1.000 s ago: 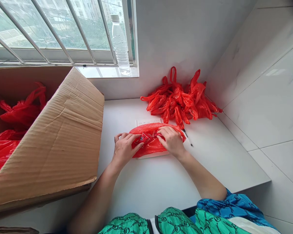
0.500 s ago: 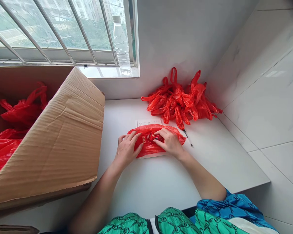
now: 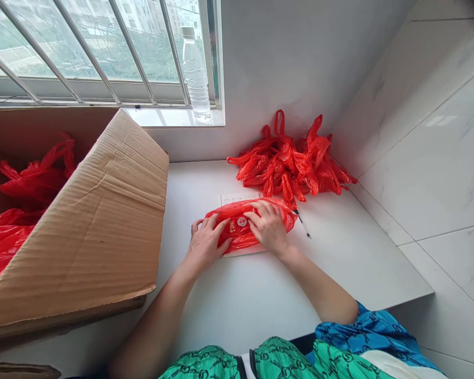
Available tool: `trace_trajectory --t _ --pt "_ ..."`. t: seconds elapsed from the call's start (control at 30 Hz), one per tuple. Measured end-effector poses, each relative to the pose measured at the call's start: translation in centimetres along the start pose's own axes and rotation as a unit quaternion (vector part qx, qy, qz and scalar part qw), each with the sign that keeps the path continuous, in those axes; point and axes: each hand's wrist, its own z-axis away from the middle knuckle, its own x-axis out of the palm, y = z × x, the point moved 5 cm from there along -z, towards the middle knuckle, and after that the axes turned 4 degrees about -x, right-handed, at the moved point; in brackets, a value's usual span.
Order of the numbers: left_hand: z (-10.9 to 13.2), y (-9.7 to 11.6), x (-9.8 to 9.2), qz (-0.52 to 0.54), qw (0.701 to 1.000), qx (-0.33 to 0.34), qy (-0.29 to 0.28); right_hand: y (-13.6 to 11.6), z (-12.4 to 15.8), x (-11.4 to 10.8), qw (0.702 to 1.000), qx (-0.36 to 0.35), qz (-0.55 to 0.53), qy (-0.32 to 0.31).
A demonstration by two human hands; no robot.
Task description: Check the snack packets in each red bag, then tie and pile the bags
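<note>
A red plastic bag [image 3: 240, 243] lies in front of me on the white table, its upper side gathered open. Inside it shows a red packet [image 3: 237, 225] with pale lettering and a round white emblem. My left hand [image 3: 206, 241] rests on the bag's left end, thumb apart from the fingers. On the right part of the bag lies my right hand [image 3: 270, 227], its fingers spread and bent over the opening beside the packet. Its fingertips partly hide what is under them. A pale flat sheet [image 3: 245, 253] shows below the bag's near edge.
A heap of knotted red bags [image 3: 288, 158] sits by the wall. A pen [image 3: 303, 223] lies near the bag; a printed white paper [image 3: 237, 199] shows behind it. At left stands a cardboard box [image 3: 114, 210] with red bags [image 3: 35, 179]. A water bottle [image 3: 196, 79] is on the sill.
My right hand has shifted slightly up and left, off the packet. The packet's round emblem now shows, where a small dark mark was seen before. My left hand has hardly moved.
</note>
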Motion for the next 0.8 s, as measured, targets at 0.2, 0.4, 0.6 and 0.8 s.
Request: trace_trajectory --t 0.2,0.4,0.6,0.8 --pt "-0.2 -0.1 0.4 -0.002 1.000 0.005 0.004 -0.3 -0.9 2.5 0.997 -0.005 -0.005 -0.078" --pt "-0.2 -0.3 0.5 0.013 1.000 0.001 0.007 0.0 -1.3 1.1 0.991 0.016 -0.133 -0.029" --pt "-0.2 0.4 -1.1 0.087 0.995 0.005 0.056 1.0 -0.5 -0.2 0.848 0.194 -0.489 0.065" --pt "-0.2 0.8 -2.7 0.192 0.974 -0.007 0.119 0.3 -0.1 0.8 0.713 0.260 -0.651 0.019"
